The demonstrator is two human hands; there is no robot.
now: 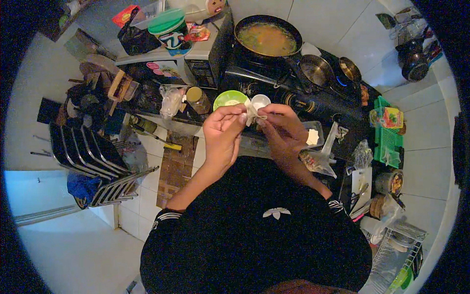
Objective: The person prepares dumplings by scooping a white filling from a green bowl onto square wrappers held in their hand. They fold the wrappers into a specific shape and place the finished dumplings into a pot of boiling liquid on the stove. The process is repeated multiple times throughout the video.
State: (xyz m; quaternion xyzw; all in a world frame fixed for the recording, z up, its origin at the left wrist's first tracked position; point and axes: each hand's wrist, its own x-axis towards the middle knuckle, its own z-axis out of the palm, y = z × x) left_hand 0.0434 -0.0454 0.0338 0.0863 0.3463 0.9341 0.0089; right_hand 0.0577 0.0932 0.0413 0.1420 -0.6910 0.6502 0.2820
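Note:
Between the fingertips of my left hand (224, 134) and my right hand (284, 126) is a small folded dough wrapper (251, 114), pinched from both sides. It looks like a wonton; any filling is hidden. Just beyond my left fingers sits a green bowl (224, 99) with pale contents, partly covered by the hand. A small white cup (261, 100) stands behind the wrapper. To the right of my right hand, pale square wrappers (313, 136) lie in a clear plastic tray (307, 144). A plastic bag (319, 161) with mixed bits in it rests close to my right forearm.
On the black stove (253, 79) stands a large pan (268, 36) of orange-yellow broth. Beside it are a smaller pan (316, 70) and another small pan (349, 69) near a blue flame (341, 81). A lidded jar (198, 100) and a microwave (172, 70) are on the left.

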